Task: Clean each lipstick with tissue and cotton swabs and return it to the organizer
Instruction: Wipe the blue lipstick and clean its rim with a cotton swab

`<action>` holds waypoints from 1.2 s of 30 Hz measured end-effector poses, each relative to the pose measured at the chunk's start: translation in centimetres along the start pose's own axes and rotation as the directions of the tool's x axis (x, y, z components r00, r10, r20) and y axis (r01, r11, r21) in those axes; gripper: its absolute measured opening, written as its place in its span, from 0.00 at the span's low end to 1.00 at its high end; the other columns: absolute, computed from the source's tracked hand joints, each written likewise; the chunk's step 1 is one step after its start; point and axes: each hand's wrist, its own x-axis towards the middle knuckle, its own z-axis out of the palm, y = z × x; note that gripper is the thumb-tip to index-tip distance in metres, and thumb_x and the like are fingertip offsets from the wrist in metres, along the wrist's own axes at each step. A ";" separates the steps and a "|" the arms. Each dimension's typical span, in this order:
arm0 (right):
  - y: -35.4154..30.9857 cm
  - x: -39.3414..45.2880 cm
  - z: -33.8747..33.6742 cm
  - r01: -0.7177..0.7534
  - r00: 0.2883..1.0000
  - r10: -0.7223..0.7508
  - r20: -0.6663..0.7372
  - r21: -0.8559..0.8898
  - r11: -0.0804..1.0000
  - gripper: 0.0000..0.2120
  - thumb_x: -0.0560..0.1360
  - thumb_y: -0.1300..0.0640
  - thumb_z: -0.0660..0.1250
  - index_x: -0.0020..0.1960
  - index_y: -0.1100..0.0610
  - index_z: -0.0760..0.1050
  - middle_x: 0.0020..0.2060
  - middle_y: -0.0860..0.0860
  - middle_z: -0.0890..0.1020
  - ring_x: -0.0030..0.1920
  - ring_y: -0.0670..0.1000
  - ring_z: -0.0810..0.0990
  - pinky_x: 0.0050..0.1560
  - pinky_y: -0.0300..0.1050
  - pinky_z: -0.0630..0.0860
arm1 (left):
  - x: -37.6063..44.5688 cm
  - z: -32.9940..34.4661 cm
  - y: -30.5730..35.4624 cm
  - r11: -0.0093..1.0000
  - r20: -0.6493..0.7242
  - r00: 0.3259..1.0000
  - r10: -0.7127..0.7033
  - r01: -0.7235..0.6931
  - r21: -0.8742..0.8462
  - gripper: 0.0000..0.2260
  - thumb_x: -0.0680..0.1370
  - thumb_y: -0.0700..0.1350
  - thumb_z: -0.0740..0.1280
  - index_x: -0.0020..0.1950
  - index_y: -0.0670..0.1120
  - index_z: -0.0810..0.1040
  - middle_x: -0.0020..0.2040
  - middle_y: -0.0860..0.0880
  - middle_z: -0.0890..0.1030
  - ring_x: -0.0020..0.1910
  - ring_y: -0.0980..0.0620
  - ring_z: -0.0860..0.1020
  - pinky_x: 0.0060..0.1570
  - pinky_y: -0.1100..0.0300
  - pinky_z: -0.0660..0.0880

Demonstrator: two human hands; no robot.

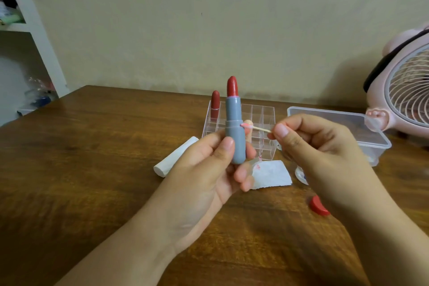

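One head view, looking forward and down.
I see from above and close behind the left hand (204, 169) and right hand (318, 148), across the table (92, 146) toward the wall (209, 18).

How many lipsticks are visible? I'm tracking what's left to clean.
2: a grey lipstick upright in the left hand, a dark red one in the organizer's back-left corner. Others may be hidden.

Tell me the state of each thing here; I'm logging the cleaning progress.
Grey lipstick: uncapped, red bullet extended, upright in left hand.
Cotton swab: tip pink-stained, touching the tube, pinched by right hand.
Tissue: on the table, red-smeared.
Organizer: holds one uncapped red lipstick in a back corner.
Red cap: off, on the table.
Plastic box: lid on.
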 end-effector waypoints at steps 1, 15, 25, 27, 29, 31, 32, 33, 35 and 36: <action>0.0 0.0 0.0 0.000 1.000 0.000 0.002 0.006 1.000 0.13 0.67 0.44 0.64 0.40 0.54 0.79 0.24 0.51 0.70 0.27 0.45 0.64 0.29 0.37 0.63 | 0.0 0.0 0.0 1.000 0.001 1.000 0.006 -0.006 -0.006 0.11 0.73 0.43 0.64 0.52 0.44 0.81 0.40 0.44 0.77 0.31 0.54 0.71 0.31 0.62 0.74; -1.5 -0.5 0.7 0.073 0.995 -0.076 0.063 0.049 0.996 0.08 0.69 0.51 0.63 0.34 0.53 0.75 0.19 0.40 0.73 0.21 0.39 0.70 0.26 0.25 0.64 | 0.0 -0.2 -0.1 0.978 -0.050 0.999 0.013 -0.002 0.209 0.08 0.73 0.46 0.68 0.47 0.45 0.83 0.40 0.44 0.75 0.29 0.56 0.70 0.30 0.64 0.72; -1.0 -0.3 0.2 0.065 0.994 -0.074 0.074 0.111 0.992 0.12 0.71 0.51 0.64 0.33 0.56 0.76 0.20 0.41 0.72 0.22 0.40 0.64 0.25 0.27 0.62 | -0.4 0.3 0.3 0.998 0.092 0.995 -0.046 0.051 -0.048 0.08 0.74 0.44 0.65 0.49 0.41 0.78 0.38 0.43 0.78 0.27 0.54 0.72 0.27 0.63 0.73; -1.3 -0.4 0.3 0.077 0.991 -0.088 0.096 0.115 0.990 0.12 0.71 0.51 0.64 0.33 0.57 0.75 0.19 0.40 0.72 0.22 0.39 0.66 0.25 0.26 0.61 | -0.4 0.3 0.1 0.994 0.100 0.993 -0.062 0.070 -0.079 0.10 0.75 0.45 0.62 0.51 0.40 0.77 0.38 0.42 0.78 0.28 0.53 0.73 0.28 0.61 0.74; -1.0 -0.3 0.0 0.066 0.994 -0.073 0.076 0.098 0.993 0.12 0.70 0.50 0.63 0.32 0.55 0.76 0.20 0.41 0.72 0.23 0.40 0.65 0.27 0.27 0.62 | -0.3 0.2 0.1 0.991 0.102 0.992 -0.070 0.081 -0.110 0.11 0.75 0.45 0.61 0.49 0.41 0.80 0.38 0.42 0.78 0.28 0.53 0.73 0.29 0.60 0.74; -0.7 -0.1 -0.4 0.055 0.998 -0.057 0.033 0.048 0.997 0.12 0.71 0.47 0.65 0.34 0.54 0.78 0.23 0.46 0.70 0.26 0.44 0.64 0.28 0.32 0.62 | -0.2 0.1 0.2 0.987 0.103 0.991 -0.084 0.097 -0.131 0.12 0.74 0.46 0.61 0.47 0.42 0.82 0.38 0.43 0.78 0.29 0.53 0.73 0.30 0.60 0.74; -0.5 -0.1 -0.5 0.052 0.998 -0.053 0.018 0.034 0.998 0.12 0.71 0.47 0.65 0.35 0.53 0.79 0.23 0.47 0.70 0.27 0.46 0.64 0.29 0.34 0.62 | -0.1 0.0 0.2 0.985 0.100 0.991 -0.092 0.106 -0.139 0.12 0.73 0.47 0.62 0.46 0.43 0.83 0.37 0.44 0.78 0.29 0.53 0.72 0.30 0.60 0.75; -0.5 -0.1 -0.5 0.053 0.998 -0.053 0.021 0.035 0.998 0.11 0.71 0.47 0.65 0.35 0.52 0.79 0.23 0.47 0.70 0.27 0.47 0.64 0.28 0.35 0.62 | -0.1 0.0 0.3 0.983 0.096 0.991 -0.098 0.112 -0.146 0.12 0.72 0.47 0.62 0.46 0.43 0.83 0.37 0.44 0.77 0.29 0.54 0.72 0.30 0.60 0.75; -0.7 -0.2 -0.2 0.062 0.996 -0.066 0.057 0.073 0.995 0.11 0.70 0.49 0.64 0.33 0.53 0.78 0.22 0.44 0.72 0.26 0.42 0.65 0.28 0.31 0.63 | -0.1 0.0 0.4 0.979 0.095 0.990 -0.105 0.119 -0.164 0.13 0.72 0.47 0.63 0.45 0.42 0.83 0.35 0.44 0.76 0.28 0.54 0.72 0.29 0.60 0.75; -0.8 -0.3 0.0 0.068 0.994 -0.074 0.074 0.090 0.994 0.11 0.70 0.50 0.63 0.32 0.54 0.77 0.22 0.42 0.73 0.25 0.41 0.66 0.27 0.30 0.64 | -0.1 0.0 0.3 0.976 0.100 0.989 -0.106 0.123 -0.177 0.13 0.73 0.47 0.62 0.45 0.41 0.83 0.35 0.44 0.76 0.28 0.54 0.71 0.29 0.60 0.75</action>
